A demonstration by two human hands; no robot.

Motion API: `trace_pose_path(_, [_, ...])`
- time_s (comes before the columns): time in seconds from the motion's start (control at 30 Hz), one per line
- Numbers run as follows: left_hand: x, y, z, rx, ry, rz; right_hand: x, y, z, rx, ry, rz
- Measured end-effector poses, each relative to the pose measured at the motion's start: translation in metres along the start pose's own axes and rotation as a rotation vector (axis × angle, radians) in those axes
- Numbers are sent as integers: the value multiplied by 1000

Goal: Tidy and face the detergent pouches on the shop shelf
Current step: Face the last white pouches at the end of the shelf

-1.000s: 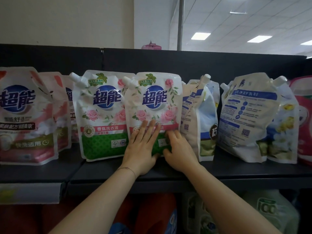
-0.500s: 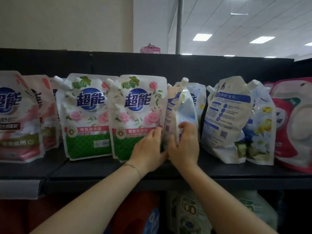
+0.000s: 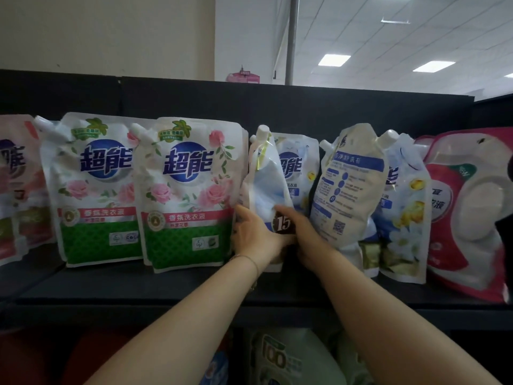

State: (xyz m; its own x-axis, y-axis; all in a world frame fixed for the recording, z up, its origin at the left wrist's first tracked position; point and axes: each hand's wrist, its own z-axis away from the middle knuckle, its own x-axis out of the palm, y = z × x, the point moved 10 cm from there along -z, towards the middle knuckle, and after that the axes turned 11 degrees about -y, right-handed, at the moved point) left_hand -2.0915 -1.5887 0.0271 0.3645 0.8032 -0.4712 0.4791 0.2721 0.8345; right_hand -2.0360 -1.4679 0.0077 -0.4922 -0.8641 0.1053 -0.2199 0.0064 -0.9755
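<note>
Detergent pouches (image 3: 94, 190) stand in a row along a dark shop shelf (image 3: 166, 290). A second ago both hands pressed on the rose-printed pouch (image 3: 188, 195) near the middle, which now stands squared and front-facing. They have since shifted one place right to a blue-and-white pouch (image 3: 266, 187) that stands nearly edge-on, spout up. The left hand (image 3: 254, 240) wraps around its left edge and the right hand (image 3: 308, 237) grips its lower right, thumb beside a dark "15" badge (the only readable part of its front). I judge the rose pouch finished and this one mid-turn. Just to its right, a back-facing pouch (image 3: 349, 184) probably needs turning too.
</note>
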Motion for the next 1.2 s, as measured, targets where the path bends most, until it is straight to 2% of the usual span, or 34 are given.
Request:
trace_pose_path(0.1, [-10, -1, -2, 40, 53, -20, 3, 1, -2, -12, -83, 78])
trace_pose_path(0.2, [-12, 2, -2, 102, 30, 21, -1, 4, 2, -44, -39, 87])
trace_pose_path(0.37, [-3, 9, -10, 199, -132, 215, -19, -9, 27, -97, 130, 105])
trace_pose_path(0.5, [9, 14, -23, 234, -294, 250, -26, -11, 37, -132, 171, 126])
trace_pose_path(0.63, [17, 2, -42, 199, -351, 320, -32, -3, 43, -180, 288, 255])
trace_pose_path(0.73, [27, -4, -56, 177, -416, 331, -32, -5, 41, -206, 298, 326])
trace_pose_path(0.8, [30, -2, -66, 193, -418, 254, -33, -7, 37, -210, 302, 359])
trace_pose_path(0.93, [27, 1, -87, 173, -288, 111, -32, -10, 34, -212, 298, 382])
trace_pose_path(1.0, [15, -1, -95, 186, -74, -33, -29, -12, 34, -177, 278, 444])
trace_pose_path(1.07, [8, 9, -82, 208, 42, -136, -24, -10, 32, -100, 251, 543])
trace_pose_path(1.13, [9, 31, -58, 271, 119, -268, -19, -11, 33, -18, 218, 654])
trace_pose_path(1.2, [14, 50, -35, 357, 180, -370, -15, -22, 41, -16, 184, 771])
